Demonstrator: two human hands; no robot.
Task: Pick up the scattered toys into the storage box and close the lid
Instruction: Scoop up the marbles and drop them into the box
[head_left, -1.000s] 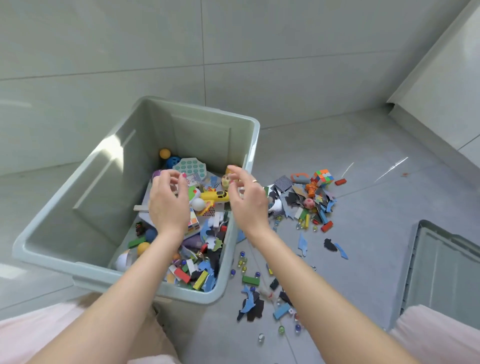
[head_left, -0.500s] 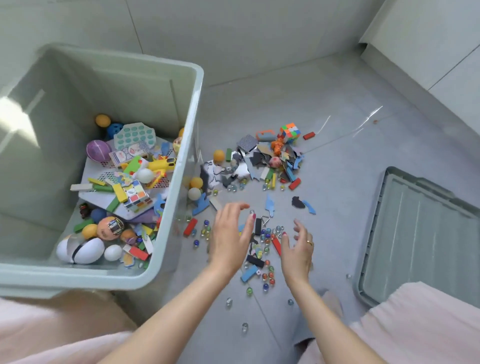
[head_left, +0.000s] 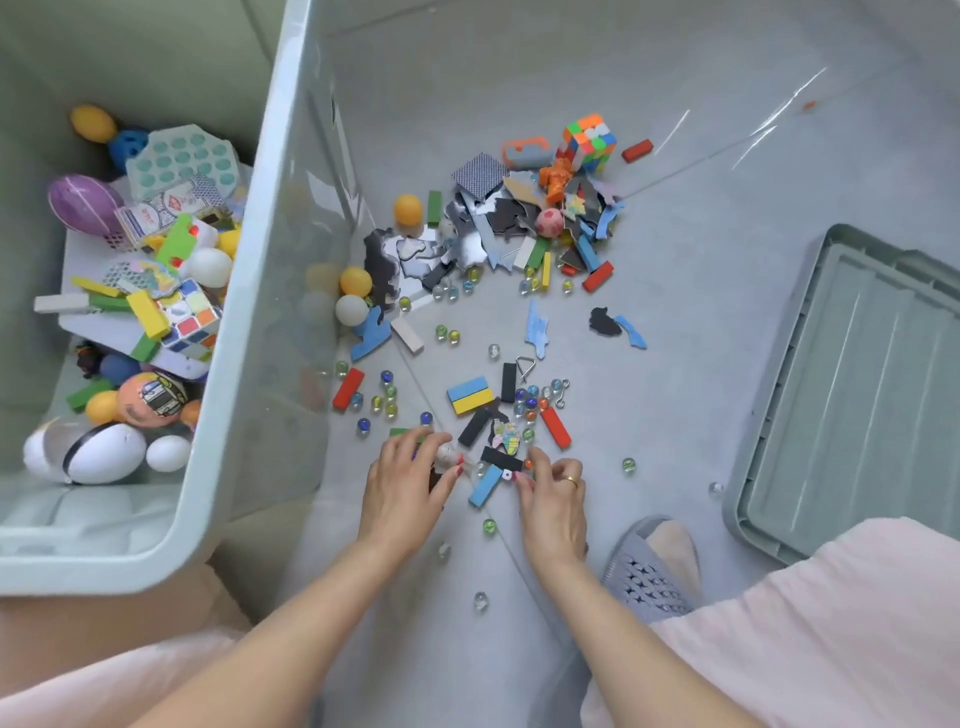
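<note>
1. The pale green storage box (head_left: 249, 322) stands open on the left, its long axis running away from the person.
2. It holds balls, blocks, a puzzle cube and white eggs.
3. The lid (head_left: 857, 395) lies flat on the floor, far right.
4. Scattered toys (head_left: 498, 249) sit between box and lid.
5. The left hand (head_left: 402, 486) curls around small pieces; exactly what it holds is unclear.
6. The right hand (head_left: 553, 499) pinches among blocks beside a blue block (head_left: 485, 487).
</note>
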